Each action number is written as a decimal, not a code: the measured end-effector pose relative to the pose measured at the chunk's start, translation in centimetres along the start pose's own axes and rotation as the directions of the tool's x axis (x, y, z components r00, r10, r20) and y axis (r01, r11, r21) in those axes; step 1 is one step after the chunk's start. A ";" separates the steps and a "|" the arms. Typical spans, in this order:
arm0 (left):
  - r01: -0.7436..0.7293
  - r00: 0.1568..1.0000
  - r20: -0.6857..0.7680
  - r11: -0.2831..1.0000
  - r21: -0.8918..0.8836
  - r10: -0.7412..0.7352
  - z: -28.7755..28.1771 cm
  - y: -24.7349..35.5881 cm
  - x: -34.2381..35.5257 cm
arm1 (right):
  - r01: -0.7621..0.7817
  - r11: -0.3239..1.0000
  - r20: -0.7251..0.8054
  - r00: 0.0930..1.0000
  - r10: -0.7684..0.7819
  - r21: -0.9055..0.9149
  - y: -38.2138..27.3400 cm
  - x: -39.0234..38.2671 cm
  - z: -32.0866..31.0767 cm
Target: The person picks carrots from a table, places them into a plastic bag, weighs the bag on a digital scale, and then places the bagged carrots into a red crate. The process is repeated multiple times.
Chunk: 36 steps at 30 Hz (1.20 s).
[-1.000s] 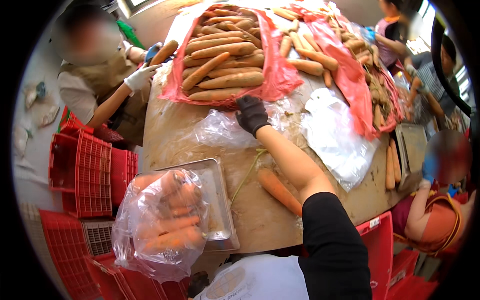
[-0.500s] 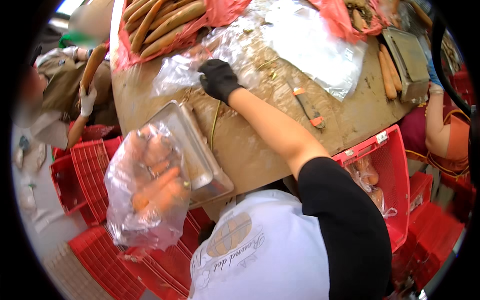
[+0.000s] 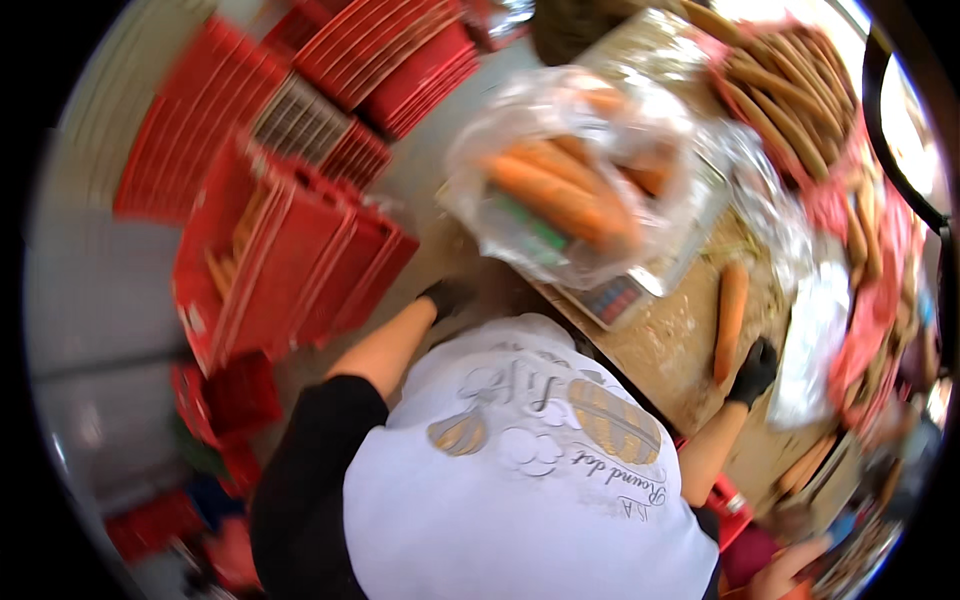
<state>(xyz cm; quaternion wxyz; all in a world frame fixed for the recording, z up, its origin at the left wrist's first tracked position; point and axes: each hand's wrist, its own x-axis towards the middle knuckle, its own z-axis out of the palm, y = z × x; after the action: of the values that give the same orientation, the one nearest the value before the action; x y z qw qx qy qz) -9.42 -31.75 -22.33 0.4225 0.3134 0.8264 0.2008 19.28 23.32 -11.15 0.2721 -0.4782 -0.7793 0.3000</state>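
Observation:
My right hand [image 3: 753,370], in a black glove, is closed at the right side of the table; whatever it may hold is hidden. Just left of it lies a single carrot [image 3: 731,315]. My left hand [image 3: 447,297], also black-gloved, is low beside the table's near-left edge, its fingers smeared by motion. Ahead of me a clear plastic bag of carrots [image 3: 560,185] rests on a weighing scale [image 3: 612,303], covering most of it. Its keypad shows below the bag.
Red crates [image 3: 290,250] stand to my left, one with carrots inside. More red crates [image 3: 380,50] are stacked farther off. Long carrots fill a pink-lined container [image 3: 790,90] at the far right. Clear plastic bags [image 3: 812,345] lie on the table [image 3: 650,350] beyond my right hand.
The view has swung left, toward the crates. My right hand has left the crumpled plastic and come back nearer my body. My left hand has come into view. The bag remains on the scale.

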 end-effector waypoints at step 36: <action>-0.494 0.257 -0.908 0.852 0.172 0.332 -17.4 17.4 3.0 | 0.732 0.580 0.255 0.674 -0.694 -0.358 -32.8 -2.4 8.8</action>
<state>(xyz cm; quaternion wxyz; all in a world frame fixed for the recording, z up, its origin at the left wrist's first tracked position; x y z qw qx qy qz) -19.10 -18.30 -3.90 -0.1512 0.3221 0.7881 0.5023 -5.12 7.38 6.49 0.2223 -0.1587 -0.9620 0.0055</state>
